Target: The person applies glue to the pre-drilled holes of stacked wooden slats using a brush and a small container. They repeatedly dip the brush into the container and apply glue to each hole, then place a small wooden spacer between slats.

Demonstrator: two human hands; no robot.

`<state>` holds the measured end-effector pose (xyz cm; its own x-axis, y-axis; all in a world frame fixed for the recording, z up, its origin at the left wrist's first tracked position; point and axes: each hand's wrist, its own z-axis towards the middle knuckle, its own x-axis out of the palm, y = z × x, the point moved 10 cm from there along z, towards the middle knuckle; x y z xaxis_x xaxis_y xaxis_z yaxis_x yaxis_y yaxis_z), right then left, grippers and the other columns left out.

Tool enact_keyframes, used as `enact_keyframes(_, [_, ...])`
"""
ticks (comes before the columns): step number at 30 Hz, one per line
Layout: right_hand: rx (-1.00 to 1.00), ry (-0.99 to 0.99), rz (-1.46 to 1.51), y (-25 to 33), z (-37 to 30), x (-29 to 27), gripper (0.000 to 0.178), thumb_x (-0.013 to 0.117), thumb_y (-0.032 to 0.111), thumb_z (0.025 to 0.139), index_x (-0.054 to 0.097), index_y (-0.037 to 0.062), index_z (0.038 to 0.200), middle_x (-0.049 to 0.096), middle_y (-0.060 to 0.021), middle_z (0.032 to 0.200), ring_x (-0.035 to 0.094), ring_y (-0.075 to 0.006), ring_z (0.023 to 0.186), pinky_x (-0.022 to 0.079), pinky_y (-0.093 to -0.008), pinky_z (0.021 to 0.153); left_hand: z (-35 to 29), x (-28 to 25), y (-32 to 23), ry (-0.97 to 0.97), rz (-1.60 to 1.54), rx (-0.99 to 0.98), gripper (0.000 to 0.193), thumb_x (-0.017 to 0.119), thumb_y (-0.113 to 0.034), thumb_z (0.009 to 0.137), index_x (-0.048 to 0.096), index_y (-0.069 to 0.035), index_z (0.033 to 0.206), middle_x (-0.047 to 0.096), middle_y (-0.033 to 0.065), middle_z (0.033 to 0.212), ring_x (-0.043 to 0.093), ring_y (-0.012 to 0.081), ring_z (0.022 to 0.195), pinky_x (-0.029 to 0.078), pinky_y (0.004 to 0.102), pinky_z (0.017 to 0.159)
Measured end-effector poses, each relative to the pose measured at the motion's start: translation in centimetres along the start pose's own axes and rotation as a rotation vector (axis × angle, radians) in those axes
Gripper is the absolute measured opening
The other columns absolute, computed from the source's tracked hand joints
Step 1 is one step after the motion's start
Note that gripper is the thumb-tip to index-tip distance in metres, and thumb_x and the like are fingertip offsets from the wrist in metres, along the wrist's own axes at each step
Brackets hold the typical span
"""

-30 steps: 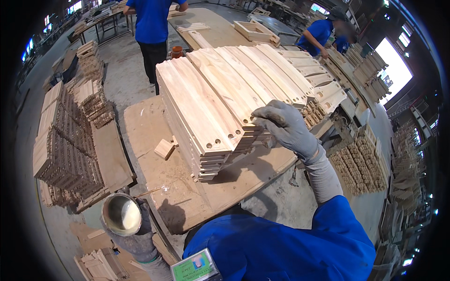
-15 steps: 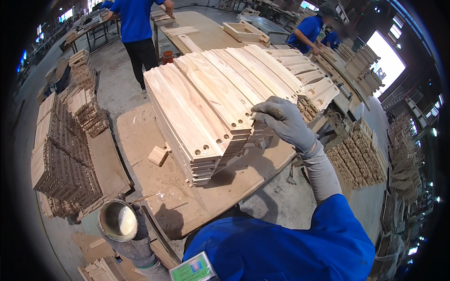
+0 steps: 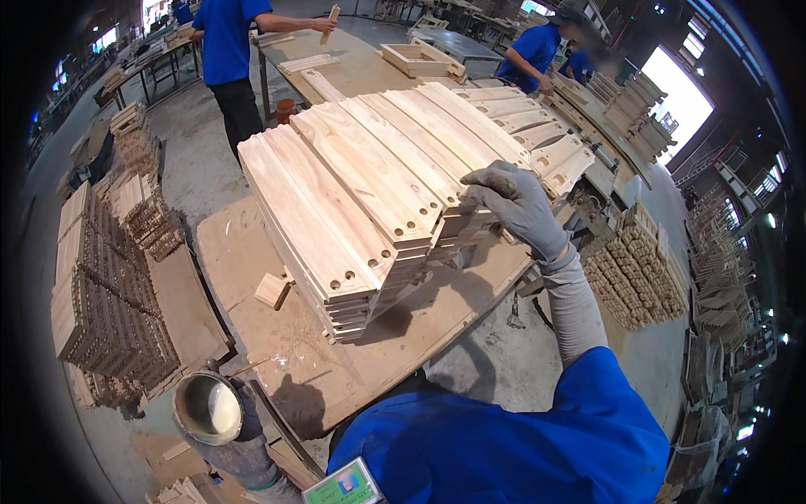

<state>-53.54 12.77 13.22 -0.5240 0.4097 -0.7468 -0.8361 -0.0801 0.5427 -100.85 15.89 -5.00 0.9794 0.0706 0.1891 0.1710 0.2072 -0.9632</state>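
A stack of pale wooden boards (image 3: 336, 202) stands on the worktable, their near ends drilled with round holes. My gloved right hand (image 3: 522, 210) is at the near ends of the boards, right of the middle, thumb and fingers pinched together. Whatever is between its fingertips is too small to make out. At the lower left, my gloved left hand (image 3: 243, 449) grips a round can (image 3: 186, 409) with cream-coloured liquid inside. A thin stick (image 3: 250, 366) shows just beyond the can's rim. Left of the stack, a small wood block (image 3: 270, 291) lies on the table.
The brown worktable (image 3: 227, 244) extends under the stack. Piled wooden parts stand at left (image 3: 109, 294) and right (image 3: 642, 269). Curved slotted pieces (image 3: 546, 134) sit beyond the boards. Co-workers in blue are at the far tables, one (image 3: 231, 42) at left holding a wooden piece.
The view has shifted slightly. My right hand stays at the board ends, still pinched, and my left still holds the can. The far-left co-worker now holds up a wooden piece.
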Motion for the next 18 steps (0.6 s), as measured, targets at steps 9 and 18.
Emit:
enact_keyframes(9, [-0.005,0.028,-0.069,-0.9,-0.3,0.6,0.018,0.059,0.015,0.082,0.067,0.001,0.09,0.061,-0.0126,0.078,0.06,-0.0232,0.072,0.046,-0.0311,0.065,0.1,1.1,-1.1,0.044,0.293,0.056,0.046,0.037,-0.03,0.096,0.037,-0.004,0.134,0.035,0.0258,0.139,0.038,0.033,0.128,0.033,0.0473,0.107])
enact_keyframes(18, [0.033,-0.028,-0.055,-2.9,-0.1,-1.8,0.023,0.059,0.018,0.082,0.067,0.0008,0.094,0.062,-0.0116,0.08,0.059,-0.0217,0.072,0.046,-0.0307,0.068,0.1,1.5,-1.5,0.066,-0.003,0.15,0.056,0.06,-0.002,0.081,0.036,0.0,0.131,0.045,0.0219,0.131,0.05,0.0289,0.118,0.045,0.0387,0.097])
